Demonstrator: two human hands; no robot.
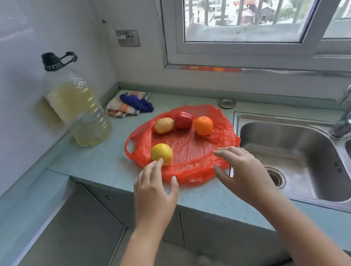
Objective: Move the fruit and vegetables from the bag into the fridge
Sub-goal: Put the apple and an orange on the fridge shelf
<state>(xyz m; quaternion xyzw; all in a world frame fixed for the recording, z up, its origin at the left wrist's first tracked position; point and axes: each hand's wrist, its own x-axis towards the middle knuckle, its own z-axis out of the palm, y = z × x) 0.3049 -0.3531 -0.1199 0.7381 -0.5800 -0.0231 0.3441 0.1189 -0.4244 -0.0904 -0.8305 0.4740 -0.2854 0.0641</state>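
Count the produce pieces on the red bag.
4: lemon nearest, by the left hand; potato, red pepper and orange in a row farther back. None seems hidden.

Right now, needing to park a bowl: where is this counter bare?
Bare: the pale green counter between the clear plastic oil bottle and the red plastic bag, and the front strip beside the steel sink. Crowded: on the bag, four pieces of produce.

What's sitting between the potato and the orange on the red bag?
The red pepper, close beside the potato, with the orange on its other side; the head view shows it.
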